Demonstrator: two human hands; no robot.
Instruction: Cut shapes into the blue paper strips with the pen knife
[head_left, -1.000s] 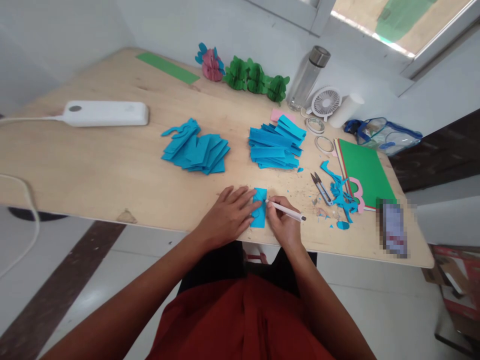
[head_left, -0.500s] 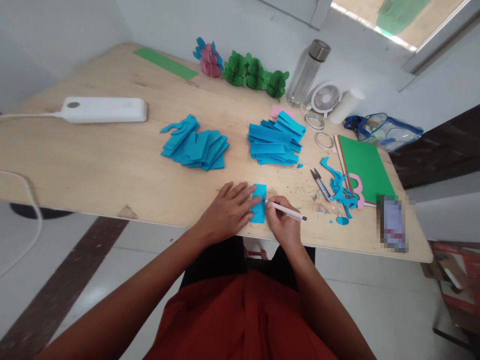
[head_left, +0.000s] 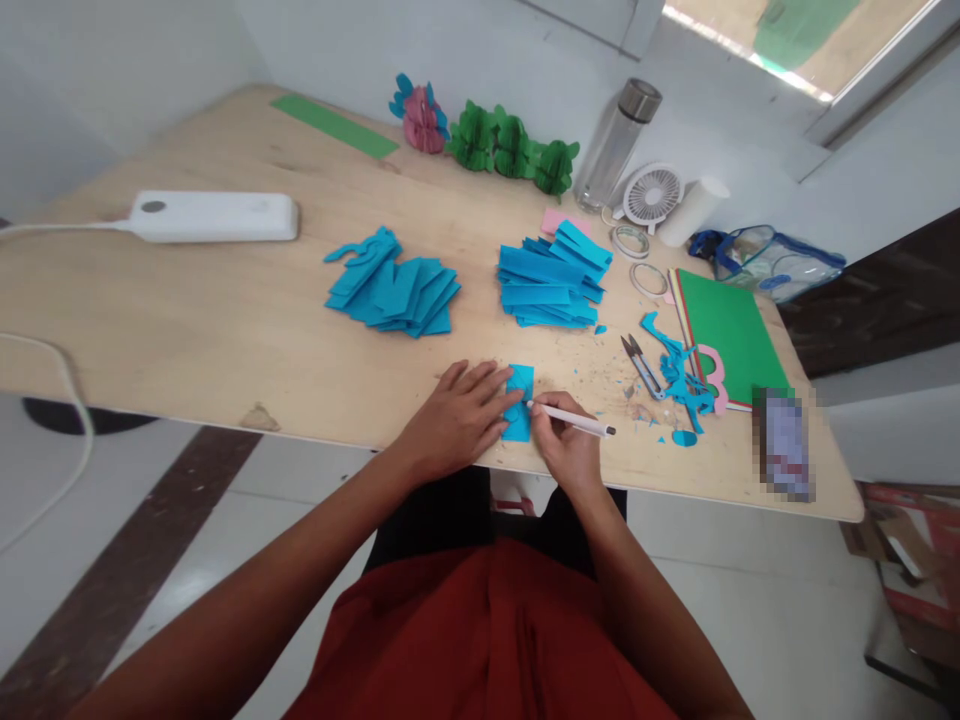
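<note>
A small blue paper rectangle [head_left: 517, 428] lies near the table's front edge, with a faint drawn curve on it. My left hand [head_left: 466, 412] rests flat with fingers spread, their tips pressing on the paper's left side. In my right hand [head_left: 568, 445] is a white pen [head_left: 576, 418], its tip at the paper's right part. Beyond the hands lie a pile of folded blue paper pieces [head_left: 405, 295] on the left and a stack of blue paper strips [head_left: 547, 285] on the right. Thread snips [head_left: 643, 368] lie right of my right hand beside blue paper scraps [head_left: 679, 385].
Green paper sheets [head_left: 731, 330] and a blurred-out object [head_left: 785, 445] are at the right. Along the wall stand green paper shapes [head_left: 512, 148], a glass bottle [head_left: 615, 150] and a small fan [head_left: 652, 195]. A white power strip [head_left: 217, 217] lies at left, tape rolls [head_left: 646, 281] at right.
The pen tip has shifted very slightly left over the blue paper. The left hand stays on the paper, and the view has tilted a little.
</note>
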